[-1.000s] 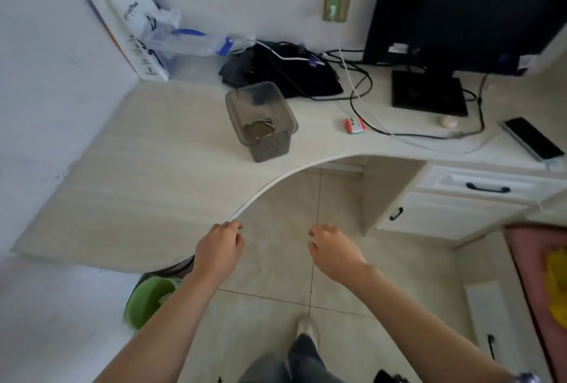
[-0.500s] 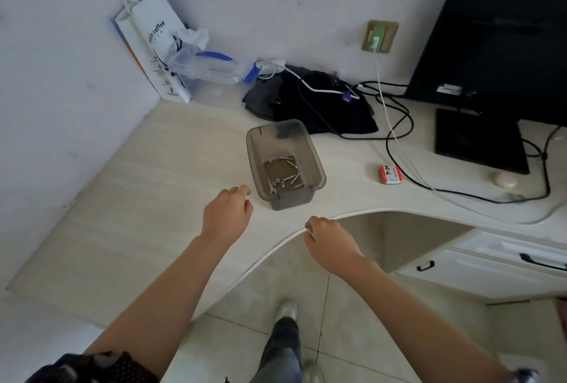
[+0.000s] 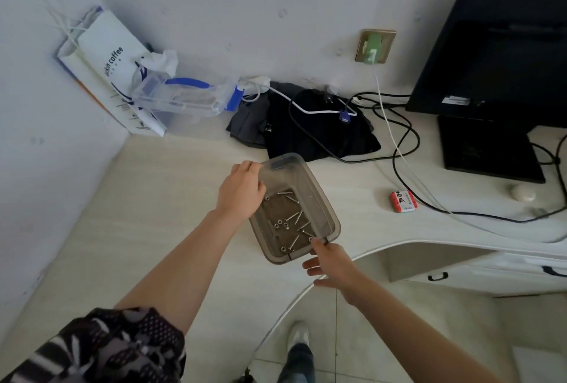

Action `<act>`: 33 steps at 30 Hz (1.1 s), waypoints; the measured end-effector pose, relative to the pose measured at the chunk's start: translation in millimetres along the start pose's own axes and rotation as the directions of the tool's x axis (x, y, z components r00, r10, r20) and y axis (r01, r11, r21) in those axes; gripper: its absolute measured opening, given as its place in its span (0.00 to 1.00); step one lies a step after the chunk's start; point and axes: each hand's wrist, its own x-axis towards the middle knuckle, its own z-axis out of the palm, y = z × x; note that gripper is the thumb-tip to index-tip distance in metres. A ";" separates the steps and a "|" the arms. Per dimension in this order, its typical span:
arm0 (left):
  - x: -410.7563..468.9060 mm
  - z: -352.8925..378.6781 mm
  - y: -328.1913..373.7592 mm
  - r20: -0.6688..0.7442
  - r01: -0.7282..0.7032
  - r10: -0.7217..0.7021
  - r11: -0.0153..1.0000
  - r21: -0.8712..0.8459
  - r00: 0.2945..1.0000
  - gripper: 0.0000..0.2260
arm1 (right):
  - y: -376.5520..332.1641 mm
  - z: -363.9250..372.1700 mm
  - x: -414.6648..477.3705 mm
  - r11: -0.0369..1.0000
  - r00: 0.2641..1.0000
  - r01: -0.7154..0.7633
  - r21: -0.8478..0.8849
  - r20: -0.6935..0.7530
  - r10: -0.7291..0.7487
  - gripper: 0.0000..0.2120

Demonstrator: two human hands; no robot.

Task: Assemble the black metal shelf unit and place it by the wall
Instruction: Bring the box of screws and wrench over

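Note:
A grey see-through plastic container [image 3: 322,193] stands on the pale desk [image 3: 171,198], with several silver screws and nuts [image 3: 294,220] loose on its bottom. My left hand [image 3: 241,190] holds its far left rim, the fingers curled over the edge. My right hand [image 3: 329,263] pinches the near right corner, thumb on the rim and the other fingers spread below it. No black shelf part is in view.
A paper coffee bag [image 3: 104,66] and a clear box with a blue handle [image 3: 184,97] fill the back corner. Black cloth [image 3: 313,128] and cables lie behind the container. A monitor [image 3: 497,54] stands at the right, with a small red pack [image 3: 403,201] near it. Drawers [image 3: 491,272] sit under the desk.
I have stepped closer to the desk. Both hands moved forward from the desk's edge to the container and took hold of its rim.

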 end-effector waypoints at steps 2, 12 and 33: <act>12.3 2.5 -1.1 0.049 -0.008 0.008 1.000 0.005 0.999 0.20 | -0.2 2.5 3.5 1.000 1.000 -0.014 -0.016 -0.003 0.014 0.14; 25.4 11.3 -4.9 0.117 0.080 -0.084 0.996 0.035 0.990 0.21 | -5.3 6.0 -0.6 0.962 0.999 -0.038 0.271 0.029 0.031 0.15; -112.7 8.7 54.6 0.055 0.271 -0.277 0.845 -0.460 0.959 0.10 | 74.2 -76.9 -79.0 0.967 0.887 0.193 -0.169 -0.390 -0.245 0.10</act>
